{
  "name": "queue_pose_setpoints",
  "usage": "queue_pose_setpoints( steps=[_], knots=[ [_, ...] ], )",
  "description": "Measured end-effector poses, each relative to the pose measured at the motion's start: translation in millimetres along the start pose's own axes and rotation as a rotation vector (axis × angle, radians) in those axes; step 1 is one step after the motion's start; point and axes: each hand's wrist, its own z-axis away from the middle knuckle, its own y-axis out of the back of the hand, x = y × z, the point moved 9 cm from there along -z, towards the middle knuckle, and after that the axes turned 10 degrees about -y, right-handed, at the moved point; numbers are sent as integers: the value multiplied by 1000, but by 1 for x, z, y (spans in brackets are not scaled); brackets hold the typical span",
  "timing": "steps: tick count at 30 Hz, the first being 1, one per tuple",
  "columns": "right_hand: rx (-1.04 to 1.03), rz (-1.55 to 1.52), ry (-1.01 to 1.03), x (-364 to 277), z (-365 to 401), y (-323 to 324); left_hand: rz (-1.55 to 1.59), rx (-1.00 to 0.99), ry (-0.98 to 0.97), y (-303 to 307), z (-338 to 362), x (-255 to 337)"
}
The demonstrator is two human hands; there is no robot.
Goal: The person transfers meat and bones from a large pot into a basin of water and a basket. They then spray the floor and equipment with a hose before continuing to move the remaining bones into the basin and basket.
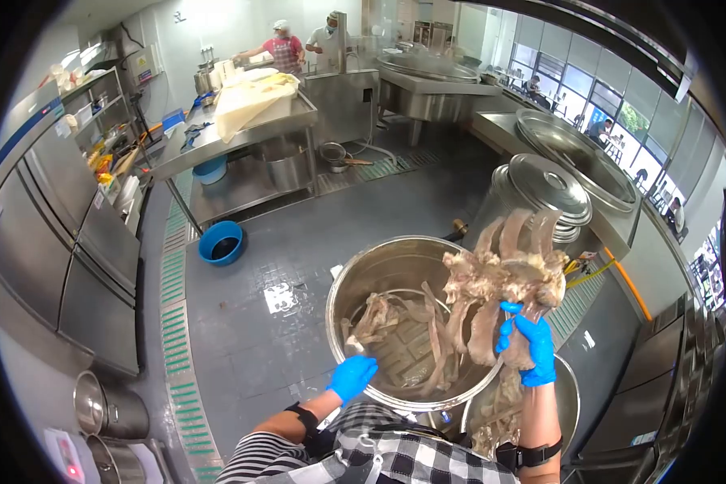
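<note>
My right hand (536, 348), in a blue glove, grips a large bony rack of meat (504, 278) with long ribs sticking out above and below. The rack hangs over the right side of a big round metal pot (336, 282). My gloved left hand (352, 379) is at the pot's front-left rim, its fingers loosely bent and partly hidden; no held thing shows in it. Inside the pot lie a meaty bone (375, 319) and long strips of meat or bone (437, 339). More bones (504, 407) fill a metal basin (571, 395) below my right hand.
Lidded metal pots (544, 185) stand beyond the big pot. A blue tub (220, 243) sits on the wet floor to the left, near a steel worktable (298, 117). Two people (286, 50) work at the back. Steel cabinets (97, 250) line the left wall.
</note>
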Motion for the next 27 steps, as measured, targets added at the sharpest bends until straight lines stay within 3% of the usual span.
queue_pose_setpoints(
  steps=[1,2,4,6,8,14,18,27],
  knots=[
    [-14,-6,11,-6,2,-9,-30,-24,-105,-6,4,7],
    [-19,-2,13,-9,2,-14,-31,-17,-104,-5,2,12],
    [-26,-11,63,-15,7,-23,-178,-213,-55,-18,2,24],
    [-6,-7,77,-18,12,-29,-188,-151,-99,-18,5,24],
    [-5,8,97,-22,10,-32,-259,-262,-121,-27,4,22],
    [6,86,115,-26,14,-35,-311,-301,-160,-28,4,26],
    [24,60,98,-23,17,-33,-291,-316,-106,-22,1,26],
    [50,48,48,-17,11,-21,-246,-141,-206,-9,-6,37]
  ],
)
